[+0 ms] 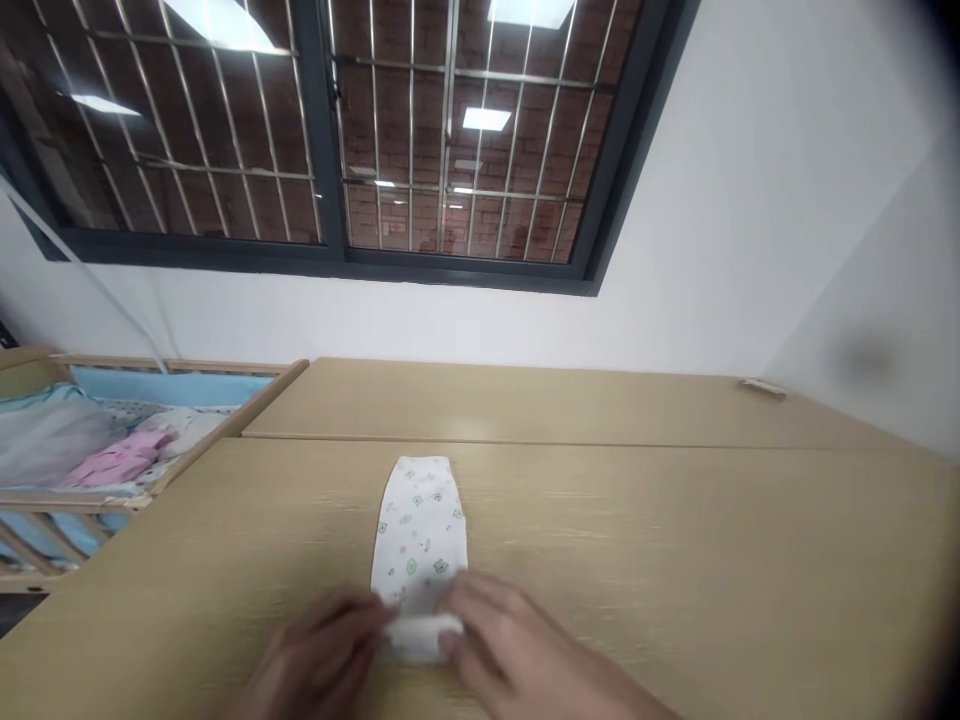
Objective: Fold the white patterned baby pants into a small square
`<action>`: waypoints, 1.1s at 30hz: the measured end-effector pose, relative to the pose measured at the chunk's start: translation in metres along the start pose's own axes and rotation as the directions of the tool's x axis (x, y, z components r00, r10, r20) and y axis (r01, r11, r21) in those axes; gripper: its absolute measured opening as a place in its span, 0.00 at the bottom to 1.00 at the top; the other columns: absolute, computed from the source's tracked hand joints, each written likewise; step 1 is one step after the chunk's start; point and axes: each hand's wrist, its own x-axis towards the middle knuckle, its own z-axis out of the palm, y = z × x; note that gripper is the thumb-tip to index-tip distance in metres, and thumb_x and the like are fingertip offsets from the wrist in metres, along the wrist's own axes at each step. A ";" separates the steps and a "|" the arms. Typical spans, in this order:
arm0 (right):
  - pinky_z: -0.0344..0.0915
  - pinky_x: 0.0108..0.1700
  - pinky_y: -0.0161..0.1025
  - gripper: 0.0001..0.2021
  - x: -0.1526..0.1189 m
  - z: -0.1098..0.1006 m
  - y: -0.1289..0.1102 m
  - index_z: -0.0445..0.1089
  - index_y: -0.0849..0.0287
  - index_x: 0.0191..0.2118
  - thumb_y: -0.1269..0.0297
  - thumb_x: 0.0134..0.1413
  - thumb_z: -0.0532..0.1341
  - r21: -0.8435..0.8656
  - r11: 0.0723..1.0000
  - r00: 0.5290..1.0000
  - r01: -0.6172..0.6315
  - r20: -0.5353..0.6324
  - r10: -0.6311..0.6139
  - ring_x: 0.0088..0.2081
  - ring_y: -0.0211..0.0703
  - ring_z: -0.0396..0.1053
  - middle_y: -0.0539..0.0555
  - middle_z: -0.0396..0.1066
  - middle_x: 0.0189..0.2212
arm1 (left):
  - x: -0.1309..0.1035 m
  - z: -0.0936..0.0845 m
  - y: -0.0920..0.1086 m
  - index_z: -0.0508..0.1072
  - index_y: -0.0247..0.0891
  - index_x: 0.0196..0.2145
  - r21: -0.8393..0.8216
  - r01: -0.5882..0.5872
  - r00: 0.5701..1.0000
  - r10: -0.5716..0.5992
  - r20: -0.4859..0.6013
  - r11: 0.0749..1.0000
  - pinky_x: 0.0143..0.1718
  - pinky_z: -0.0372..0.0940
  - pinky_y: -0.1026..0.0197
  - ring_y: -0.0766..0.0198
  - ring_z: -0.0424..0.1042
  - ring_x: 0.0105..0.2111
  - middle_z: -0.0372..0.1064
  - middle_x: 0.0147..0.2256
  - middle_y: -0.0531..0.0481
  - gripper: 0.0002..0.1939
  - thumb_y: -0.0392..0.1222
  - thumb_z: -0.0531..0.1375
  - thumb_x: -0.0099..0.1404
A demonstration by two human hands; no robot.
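Head view: the patterned cloth (420,525), white with small printed figures, is located on the wooden table (675,550), in front of the person. Its far portion lies flat and narrows toward the far end; its near edge is turned up into a thick white fold (420,638) between the two hands. The left hand (319,655) has its fingers closed on the left end of the fold. The right hand (517,640) grips the right end, thumb on the near side and fingers on the far side. Motion blur obscures the exact fingertip placement. A wooden crib (262,400) containing a pink cloth (120,458) adjoins the table at the left. A dark-framed window (334,150) is set in the wall above.
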 end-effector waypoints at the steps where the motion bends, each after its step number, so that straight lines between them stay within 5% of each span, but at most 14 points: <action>1: 0.70 0.48 0.42 0.11 0.011 -0.012 -0.003 0.70 0.51 0.49 0.60 0.71 0.52 0.017 1.000 0.999 0.007 -0.032 -0.007 0.46 0.46 0.72 0.54 0.73 0.44 | 0.017 0.001 -0.007 0.77 0.48 0.46 -0.079 0.040 0.999 -0.041 0.001 0.996 0.40 0.73 0.70 0.67 0.78 0.37 0.78 0.40 0.54 0.14 0.48 0.52 0.76; 4: 0.67 0.52 0.44 0.12 0.055 -0.028 0.009 0.69 0.55 0.50 0.59 0.72 0.51 0.053 0.997 0.982 0.054 -0.184 -0.043 0.49 0.47 0.70 0.57 0.70 0.48 | 0.067 0.007 -0.030 0.77 0.42 0.44 -0.142 0.148 0.989 -0.150 0.003 0.979 0.45 0.72 0.62 0.62 0.77 0.41 0.78 0.40 0.50 0.16 0.48 0.52 0.76; 8: 0.67 0.51 0.45 0.11 0.117 -0.021 0.062 0.69 0.57 0.49 0.60 0.66 0.56 0.090 0.996 0.931 -0.027 -0.360 0.058 0.46 0.48 0.70 0.56 0.72 0.45 | 0.117 0.029 -0.061 0.76 0.39 0.47 -0.054 0.294 0.950 -0.286 0.125 0.954 0.53 0.67 0.56 0.57 0.74 0.49 0.77 0.47 0.46 0.18 0.45 0.48 0.76; 15: 0.67 0.52 0.47 0.11 0.172 0.008 0.129 0.70 0.58 0.46 0.65 0.61 0.55 0.042 0.967 0.885 -0.253 -0.395 0.248 0.47 0.50 0.69 0.57 0.73 0.42 | 0.148 0.078 -0.086 0.74 0.33 0.49 0.138 0.342 0.910 -0.364 0.198 0.930 0.51 0.65 0.58 0.55 0.72 0.50 0.75 0.48 0.39 0.17 0.35 0.47 0.74; 18: 0.65 0.57 0.48 0.11 0.171 0.013 0.133 0.70 0.60 0.46 0.67 0.62 0.54 0.003 0.965 0.878 -0.263 -0.413 0.241 0.52 0.52 0.67 0.61 0.71 0.47 | 0.137 0.081 -0.069 0.70 0.30 0.54 0.217 0.331 0.913 -0.370 0.172 0.918 0.54 0.63 0.52 0.50 0.68 0.55 0.70 0.54 0.34 0.18 0.32 0.48 0.72; 22: 0.59 0.63 0.49 0.17 0.153 0.007 0.112 0.67 0.62 0.57 0.62 0.69 0.50 -0.150 0.977 0.911 -0.153 -0.404 0.081 0.58 0.52 0.64 0.65 0.66 0.55 | 0.084 0.085 -0.027 0.72 0.31 0.53 0.351 0.215 0.922 -0.308 0.233 0.911 0.51 0.67 0.47 0.46 0.72 0.50 0.72 0.52 0.34 0.18 0.40 0.50 0.73; 26: 0.52 0.68 0.48 0.24 0.129 0.007 0.069 0.58 0.53 0.68 0.54 0.72 0.49 -0.165 0.977 0.987 0.137 -0.060 -0.149 0.68 0.50 0.53 0.58 0.56 0.68 | 0.023 0.100 -0.002 0.73 0.25 0.54 0.490 0.039 0.953 -0.181 0.245 0.871 0.49 0.69 0.40 0.37 0.72 0.52 0.72 0.51 0.27 0.23 0.46 0.54 0.70; 30: 0.46 0.71 0.41 0.25 0.113 0.023 0.044 0.54 0.50 0.71 0.52 0.75 0.43 -0.025 0.951 0.926 0.307 0.238 -0.293 0.72 0.42 0.47 0.51 0.48 0.72 | 0.000 0.106 -0.010 0.77 0.36 0.50 0.408 -0.088 0.966 -0.022 0.257 0.909 0.50 0.70 0.41 0.43 0.75 0.48 0.76 0.48 0.36 0.17 0.44 0.56 0.69; 33: 0.40 0.72 0.43 0.26 0.114 0.033 0.053 0.52 0.49 0.72 0.52 0.76 0.40 -0.041 0.961 0.921 0.272 0.299 -0.248 0.73 0.40 0.44 0.50 0.49 0.72 | 0.000 0.104 -0.019 0.76 0.39 0.52 0.379 -0.126 0.954 0.007 0.301 0.917 0.51 0.71 0.43 0.46 0.76 0.48 0.77 0.49 0.38 0.17 0.44 0.56 0.70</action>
